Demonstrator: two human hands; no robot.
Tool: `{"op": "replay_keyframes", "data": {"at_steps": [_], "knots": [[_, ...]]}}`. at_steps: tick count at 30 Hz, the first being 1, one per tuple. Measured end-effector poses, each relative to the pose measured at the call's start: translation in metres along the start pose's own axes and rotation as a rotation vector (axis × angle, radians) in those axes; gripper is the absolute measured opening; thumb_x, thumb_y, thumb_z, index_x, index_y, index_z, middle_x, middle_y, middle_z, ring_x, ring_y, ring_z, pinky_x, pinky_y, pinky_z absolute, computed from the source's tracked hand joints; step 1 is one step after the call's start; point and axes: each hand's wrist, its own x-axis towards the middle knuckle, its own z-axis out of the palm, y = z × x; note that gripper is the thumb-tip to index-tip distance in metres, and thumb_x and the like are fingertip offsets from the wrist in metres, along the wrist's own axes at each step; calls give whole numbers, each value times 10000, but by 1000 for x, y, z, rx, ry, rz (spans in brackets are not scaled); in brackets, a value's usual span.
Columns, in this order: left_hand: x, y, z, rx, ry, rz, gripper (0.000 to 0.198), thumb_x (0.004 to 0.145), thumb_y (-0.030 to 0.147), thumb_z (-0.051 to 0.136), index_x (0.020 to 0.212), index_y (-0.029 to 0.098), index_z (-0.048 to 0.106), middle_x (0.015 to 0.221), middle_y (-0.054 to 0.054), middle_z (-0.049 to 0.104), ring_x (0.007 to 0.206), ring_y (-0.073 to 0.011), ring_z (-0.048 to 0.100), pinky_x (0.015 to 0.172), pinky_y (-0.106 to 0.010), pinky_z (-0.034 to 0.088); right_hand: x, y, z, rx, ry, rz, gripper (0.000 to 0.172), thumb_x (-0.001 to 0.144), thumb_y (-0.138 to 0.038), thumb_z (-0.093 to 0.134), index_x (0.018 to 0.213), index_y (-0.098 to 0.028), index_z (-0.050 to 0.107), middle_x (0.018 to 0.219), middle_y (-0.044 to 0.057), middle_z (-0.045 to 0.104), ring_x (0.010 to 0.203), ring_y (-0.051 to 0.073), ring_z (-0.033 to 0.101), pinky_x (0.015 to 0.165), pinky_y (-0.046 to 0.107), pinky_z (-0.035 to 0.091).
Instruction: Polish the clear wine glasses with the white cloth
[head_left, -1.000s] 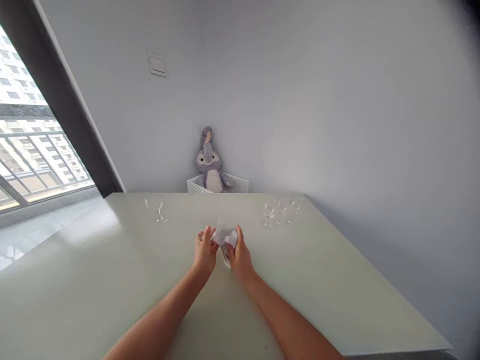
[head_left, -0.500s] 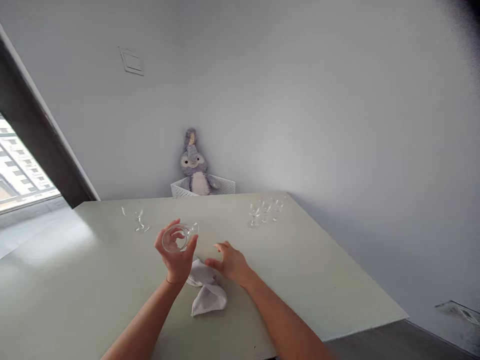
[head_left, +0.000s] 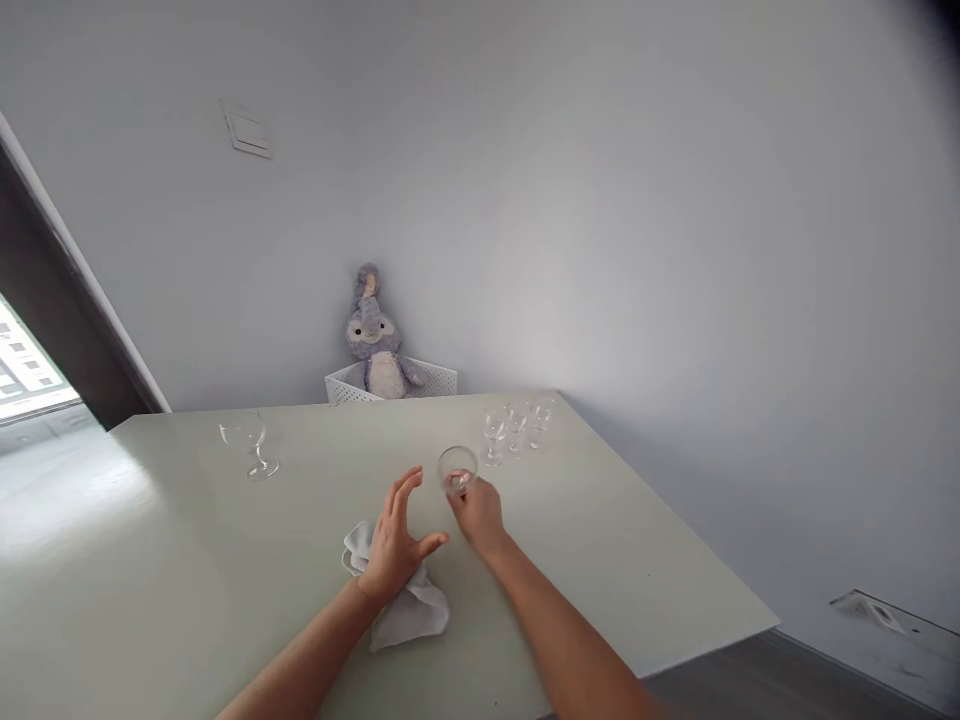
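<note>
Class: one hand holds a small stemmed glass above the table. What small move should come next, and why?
Probably set it down beside the three glasses. The right hand holds the glass upright close to that row, while the left hand is open over the cloth.

- A home room, seemingly an apartment; a plush rabbit (head_left: pixel 373 335) is sitting in a white basket (head_left: pixel 435 379) against a plain wall
- A pale desk (head_left: pixel 187 560) is carrying stemmed glasses (head_left: pixel 516 428); a window (head_left: pixel 22 365) is showing apartment blocks

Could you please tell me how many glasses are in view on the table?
5: one glass in the right hand, one stemmed glass far left, three small glasses clustered far right.
</note>
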Motion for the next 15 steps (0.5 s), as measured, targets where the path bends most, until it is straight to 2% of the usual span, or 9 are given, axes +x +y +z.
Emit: {"op": "replay_keyframes", "data": {"at_steps": [3, 6, 10, 15], "knots": [[-2, -15, 5, 26, -157, -169, 516, 751, 509, 501, 1178, 241, 392, 1154, -88, 498, 1035, -220, 511, 837, -392, 446, 12, 31, -21, 102, 45, 182, 306, 772, -381, 439, 804, -156, 643, 598, 23, 618, 568, 159, 552, 567, 232, 384], [-2, -20, 8, 10, -230, -306, 337, 801, 459, 443, 1061, 248, 483, 1053, -41, 549, 949, -173, 543, 781, -330, 473, 15, 68, -42, 113, 81, 328, 303, 728, -393, 461, 786, -150, 633, 606, 26, 625, 578, 167, 558, 568, 234, 391], [2, -16, 6, -29, -279, -300, 248, 807, 431, 433, 927, 247, 549, 1038, -22, 560, 950, -162, 538, 776, -308, 469, 17, 105, -60, 53, 102, 425, 268, 711, -354, 441, 710, -154, 619, 593, 39, 623, 557, 164, 554, 538, 231, 372], [3, -15, 6, -58, -269, -313, 238, 808, 418, 423, 833, 232, 570, 1030, -32, 568, 941, -168, 542, 757, -311, 469, 29, 122, -61, 14, 92, 498, 258, 699, -347, 447, 755, -162, 619, 647, 51, 642, 576, 167, 575, 512, 223, 359]]}}
